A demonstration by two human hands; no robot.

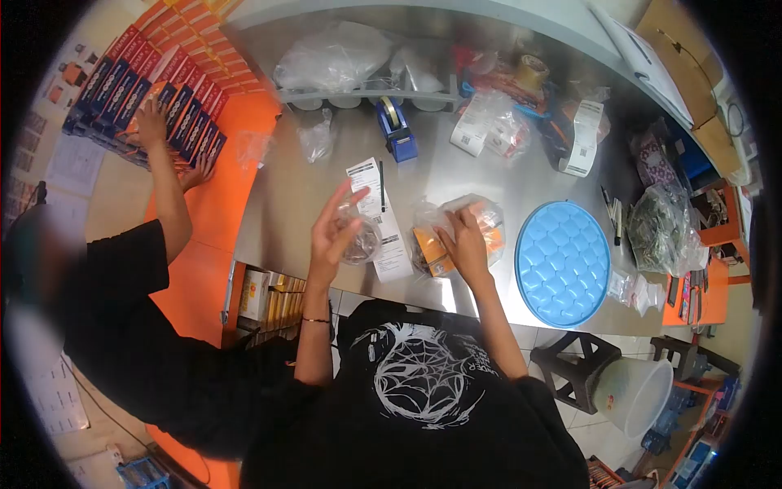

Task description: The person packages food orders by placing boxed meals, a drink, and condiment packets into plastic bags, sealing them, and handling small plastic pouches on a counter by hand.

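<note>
Head — bag (432,247) under right grip (467,244)

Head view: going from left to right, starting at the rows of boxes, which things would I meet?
Rows of dark-blue and red boxes, long white printed paper slip, clear plastic bag with orange contents, round blue disc with quilted pattern, crumpled clear plastic bag.

From here, metal table (440,167) is carrying: blue tape dispenser (399,138) at eleven o'clock, printed slip (393,248) toward nine, clear bag (432,248) resting near six, blue quilted disc (563,265) lying toward four.
</note>
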